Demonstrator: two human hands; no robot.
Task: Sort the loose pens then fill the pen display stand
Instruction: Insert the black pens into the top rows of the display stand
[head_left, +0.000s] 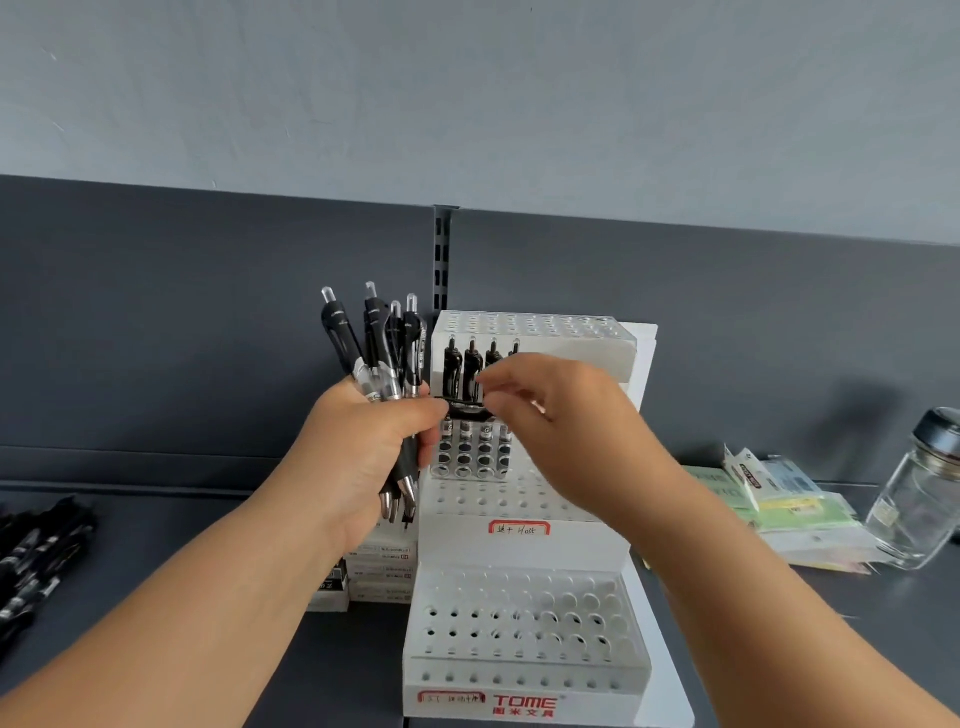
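Note:
My left hand (363, 447) is closed around a bunch of black pens (382, 353), clear clicker ends up and metal tips pointing down below my fist. My right hand (550, 415) pinches a thin black band (462, 408) that stretches from the bunch toward its fingertips. Directly behind both hands stands the white tiered pen display stand (524, 639), marked TOME on its front. Several black pens (470, 364) stand upright in the left holes of its middle tier. The top and bottom tiers show only bare holes.
A heap of loose black pens (31, 561) lies at the left edge of the dark shelf. Small white boxes (382, 569) are stacked left of the stand. On the right lie flat packets (779, 504) and a glass jar (914, 504) with a dark lid.

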